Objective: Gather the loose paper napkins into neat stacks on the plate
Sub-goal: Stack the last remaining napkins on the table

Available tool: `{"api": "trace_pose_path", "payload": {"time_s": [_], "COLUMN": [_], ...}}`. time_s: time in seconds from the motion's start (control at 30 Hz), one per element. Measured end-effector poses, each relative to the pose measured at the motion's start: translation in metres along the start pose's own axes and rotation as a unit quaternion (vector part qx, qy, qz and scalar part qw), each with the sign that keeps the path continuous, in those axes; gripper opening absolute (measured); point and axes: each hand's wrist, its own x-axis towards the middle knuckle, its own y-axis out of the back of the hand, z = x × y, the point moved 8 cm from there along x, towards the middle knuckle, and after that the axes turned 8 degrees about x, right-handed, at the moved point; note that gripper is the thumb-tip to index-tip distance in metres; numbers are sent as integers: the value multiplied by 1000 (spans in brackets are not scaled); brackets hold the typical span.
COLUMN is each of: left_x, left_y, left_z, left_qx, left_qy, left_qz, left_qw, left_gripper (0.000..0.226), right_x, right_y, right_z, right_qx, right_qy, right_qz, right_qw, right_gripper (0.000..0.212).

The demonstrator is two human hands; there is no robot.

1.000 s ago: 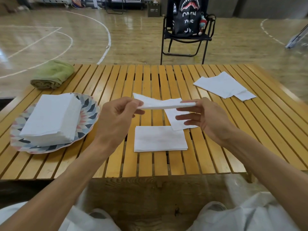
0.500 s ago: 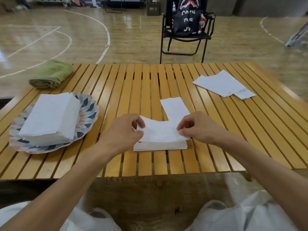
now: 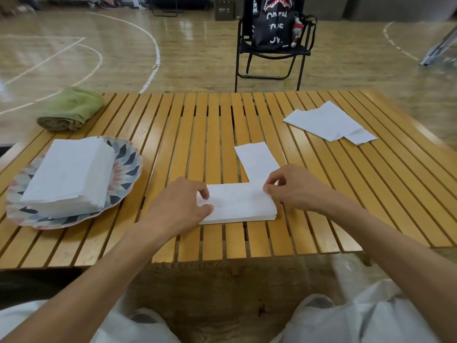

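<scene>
Left hand [image 3: 184, 206] and right hand [image 3: 294, 190] pinching opposite ends of small napkin pile [image 3: 238, 205] on slatted desk [image 3: 215, 125], right of plate [image 3: 128, 167] already bearing tall napkin stack [image 3: 69, 174]. Risk: thin sheets fanning or slipping on lifting, snagging in slat gaps.

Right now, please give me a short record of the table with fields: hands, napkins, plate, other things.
left hand: fingers pinch the left edge of the small stack
right hand: fingers pinch its right edge
plate: at left, holds the tall stack
single napkin: behind the small stack
loose napkins: far right
towel: green, far left
</scene>
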Motion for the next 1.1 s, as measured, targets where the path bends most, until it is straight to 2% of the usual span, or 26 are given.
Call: {"api": "trace_pose_path", "payload": {"time_s": [0.07, 0.13, 0.23, 0.3, 0.37, 0.53, 0.67, 0.77, 0.93, 1.0, 1.1], "left_x": [-2, -5, -9, -10, -10, -10, -10, -10, -11, -11, -11], "left_y": [4, 3, -8, -15, -16, -10, -11, -11, -14, -13, -11], "left_z": [4, 17, 37, 43, 42, 36, 35, 34, 33, 33, 33], "left_qx": [31, 16, 17, 45, 65, 70, 64, 62, 50, 48, 33], "left_qy": [-4, -53, -127, -145, -144, -130, -128, -131, -135, -136, -135], "left_qz": [38, 52, 17, -5, -4, -2, -5, -3, -10, -9, -6], "left_qw": [999, 997, 992, 988, 987, 989, 990, 989, 990, 990, 990], "left_gripper": [21, 22, 29, 35, 37, 33, 33, 33, 35, 36, 34], "right_x": [1, 1, 1, 1, 2, 4, 5, 6, 13, 15, 10], "right_y": [14, 18, 8, 0, -3, 5, 13, 11, 10, 14, 30], "right_z": [3, 6, 9, 10, 12, 20, 17, 11, 21, 27, 15], "right_qx": [-26, -57, -68, -56, -60, -106, -106, -110, -95, -58, 60], "right_qy": [2, 14, 14, 6, -7, -31, -3, 23, -12, -27, 3], "right_qz": [55, 64, 1, -40, -48, -12, 63, 82, 91, 99, 145], "right_qw": [998, 996, 998, 998, 997, 994, 992, 990, 991, 993, 988], "right_gripper": [12, 12, 14, 17, 21, 37, 24, 17, 34, 30, 21]}}
